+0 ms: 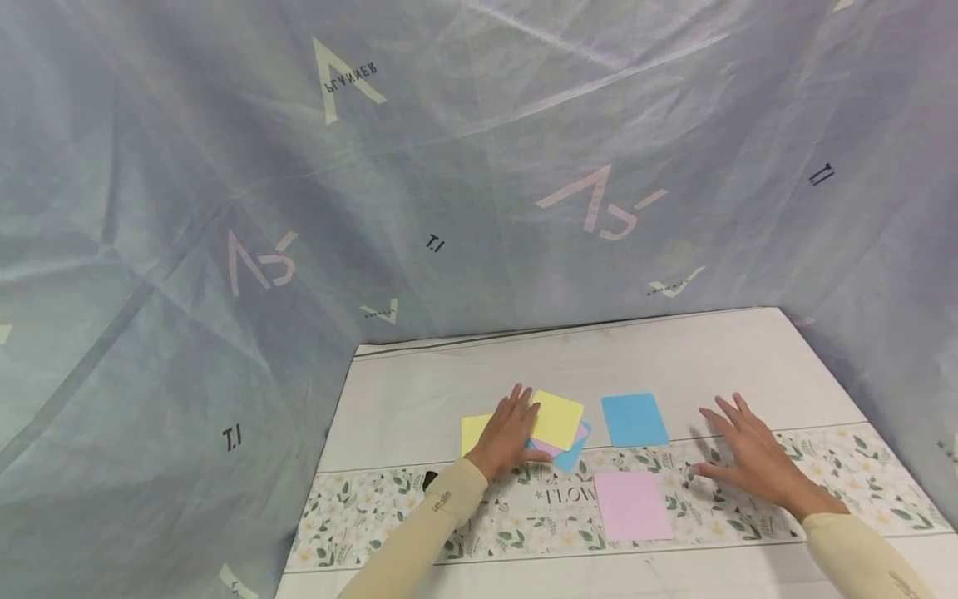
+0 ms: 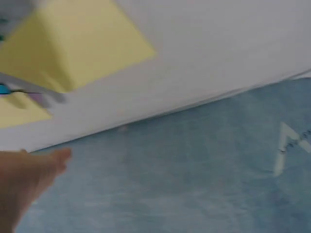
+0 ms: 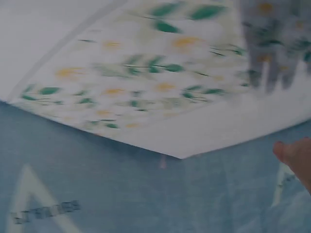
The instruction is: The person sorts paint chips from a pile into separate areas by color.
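The yellow card sat on top of a small overlapping pile, with a lilac card and a blue corner peeking out underneath. A second yellow card lay just left of it. The left hand was over both yellows, fingers loose and released; couldn't tell if it actually touched them. A separate blue card lay right of the pile, a pink card nearer the person. The right hand was off to the right, fingers spread, released too. The white table cover had a daisy band reading "*FLOW" right up to the pink card's edge. The grey-blue curtain had "T.I" in several spots plus a flipped "PLANNER". Sleeve lettering was too tiny to read.
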`<state>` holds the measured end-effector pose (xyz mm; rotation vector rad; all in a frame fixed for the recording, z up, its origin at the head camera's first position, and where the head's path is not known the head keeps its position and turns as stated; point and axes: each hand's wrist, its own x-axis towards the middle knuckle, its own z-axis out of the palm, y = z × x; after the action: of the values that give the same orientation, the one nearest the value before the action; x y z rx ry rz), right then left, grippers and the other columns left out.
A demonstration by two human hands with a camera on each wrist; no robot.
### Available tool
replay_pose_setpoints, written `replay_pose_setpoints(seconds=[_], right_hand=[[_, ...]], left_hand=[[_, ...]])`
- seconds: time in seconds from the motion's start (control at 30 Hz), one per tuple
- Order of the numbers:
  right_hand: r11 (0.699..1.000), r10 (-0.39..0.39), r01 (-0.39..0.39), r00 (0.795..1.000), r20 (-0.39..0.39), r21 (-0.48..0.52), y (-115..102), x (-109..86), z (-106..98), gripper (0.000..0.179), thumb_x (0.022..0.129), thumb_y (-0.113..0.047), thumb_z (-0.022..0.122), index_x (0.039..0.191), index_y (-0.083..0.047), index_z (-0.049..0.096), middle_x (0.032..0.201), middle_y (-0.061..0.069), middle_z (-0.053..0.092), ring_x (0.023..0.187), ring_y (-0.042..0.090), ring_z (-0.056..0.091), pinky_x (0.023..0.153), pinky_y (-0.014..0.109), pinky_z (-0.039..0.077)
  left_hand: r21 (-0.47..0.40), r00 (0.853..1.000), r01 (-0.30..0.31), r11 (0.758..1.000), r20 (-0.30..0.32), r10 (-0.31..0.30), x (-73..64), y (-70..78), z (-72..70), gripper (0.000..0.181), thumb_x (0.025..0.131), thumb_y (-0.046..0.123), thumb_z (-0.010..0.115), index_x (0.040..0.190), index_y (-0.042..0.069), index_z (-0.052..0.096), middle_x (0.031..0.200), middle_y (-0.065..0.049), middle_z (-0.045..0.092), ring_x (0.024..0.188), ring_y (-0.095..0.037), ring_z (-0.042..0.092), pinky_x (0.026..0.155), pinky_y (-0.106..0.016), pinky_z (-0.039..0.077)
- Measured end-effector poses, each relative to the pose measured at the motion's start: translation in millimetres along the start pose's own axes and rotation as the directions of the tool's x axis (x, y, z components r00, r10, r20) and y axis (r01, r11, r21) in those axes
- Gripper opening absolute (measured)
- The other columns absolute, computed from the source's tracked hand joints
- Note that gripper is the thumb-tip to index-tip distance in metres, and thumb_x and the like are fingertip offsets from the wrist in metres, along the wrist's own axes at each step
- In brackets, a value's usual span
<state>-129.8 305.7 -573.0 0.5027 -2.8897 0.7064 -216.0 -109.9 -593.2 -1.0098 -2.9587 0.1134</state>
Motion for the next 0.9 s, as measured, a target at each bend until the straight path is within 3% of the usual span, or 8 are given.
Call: replay_pose_setpoints(seconds=[0.27,0.43,0.67,0.8,0.9], right_hand=[[0.997,-0.046,0.047,0.999,-0.022,0.056,-43.0,43.4,21.8,0.090,0.078,-0.048,0.081,0.143,0.003,0.047,0.153,0.034,0.031,0.150,0.048,0.010,0.108,0.073,0.021],[0.996,-0.080,0.080,0.997,-0.020,0.040,-64.5,66.9,41.6,0.089,0.077,-0.050,0.082,0.141,0.002,0.049,0.152,0.033,0.033,0.146,0.053,0.017,0.108,0.073,0.023],[0.997,-0.078,0.078,0.995,0.054,0.014,-82.4,94.8,71.6,0.087,0.081,-0.053,0.077,0.141,0.003,0.050,0.154,0.032,0.033,0.146,0.054,0.016,0.111,0.072,0.022],[0.998,-0.067,0.066,0.993,0.094,0.013,-90.3,100.5,88.0,0.087,0.082,-0.052,0.076,0.142,0.005,0.048,0.155,0.033,0.031,0.147,0.052,0.014,0.112,0.071,0.021],[0.997,-0.061,0.065,0.994,0.088,-0.045,-95.6,102.1,100.5,0.089,0.081,-0.052,0.077,0.142,0.007,0.048,0.154,0.033,0.032,0.147,0.052,0.016,0.112,0.070,0.025]], left_hand=[[0.063,0.996,-0.006,0.998,0.089,0.001,14.2,-34.9,-0.3,0.103,0.081,0.080,0.048,0.158,0.014,0.029,0.165,-0.014,0.022,0.153,-0.034,0.014,0.121,-0.044,0.027],[0.015,0.990,-0.012,1.000,0.139,0.010,20.4,-45.6,-3.1,0.106,0.077,0.076,0.060,0.159,0.016,0.028,0.165,-0.014,0.022,0.153,-0.035,0.017,0.121,-0.045,0.028],[-0.067,0.975,-0.010,0.998,0.221,0.025,37.6,-52.0,-9.3,0.109,0.074,0.068,0.072,0.159,0.018,0.026,0.166,-0.013,0.019,0.153,-0.036,0.015,0.121,-0.048,0.026],[-0.066,0.959,0.010,0.998,0.283,0.010,45.8,-50.1,-11.7,0.107,0.075,0.066,0.074,0.160,0.020,0.025,0.166,-0.011,0.017,0.153,-0.034,0.013,0.122,-0.048,0.023],[-0.075,0.952,0.017,0.997,0.306,0.007,48.7,-49.5,-13.7,0.107,0.075,0.064,0.075,0.159,0.020,0.026,0.167,-0.010,0.016,0.154,-0.034,0.012,0.123,-0.047,0.023]])
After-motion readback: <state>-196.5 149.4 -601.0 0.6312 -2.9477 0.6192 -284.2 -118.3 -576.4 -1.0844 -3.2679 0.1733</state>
